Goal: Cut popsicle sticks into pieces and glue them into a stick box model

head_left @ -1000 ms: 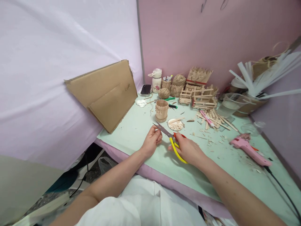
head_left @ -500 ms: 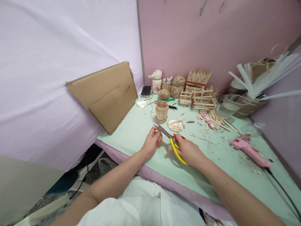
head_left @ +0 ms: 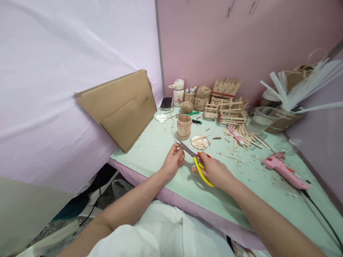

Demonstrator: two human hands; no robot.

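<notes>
My right hand (head_left: pixel 214 171) grips a pair of scissors (head_left: pixel 203 175) by the yellow and red handles, with the blades pointing left. My left hand (head_left: pixel 173 162) has its fingers pinched together at the blade tips; whatever small piece they hold is too small to make out. Just beyond the blades stands a round cup made of wooden sticks (head_left: pixel 184 127). To its right lies a small round dish (head_left: pixel 200 142) with cut stick pieces in it.
A pink glue gun (head_left: pixel 285 173) with a black cord lies at right. Behind it are loose wooden sticks (head_left: pixel 248 135), a clear plastic cup (head_left: pixel 264 119) and small stick crates (head_left: pixel 233 116). A cardboard sheet (head_left: pixel 125 107) leans at left. A phone (head_left: pixel 166 103) and bottle (head_left: pixel 178 93) stand at the back.
</notes>
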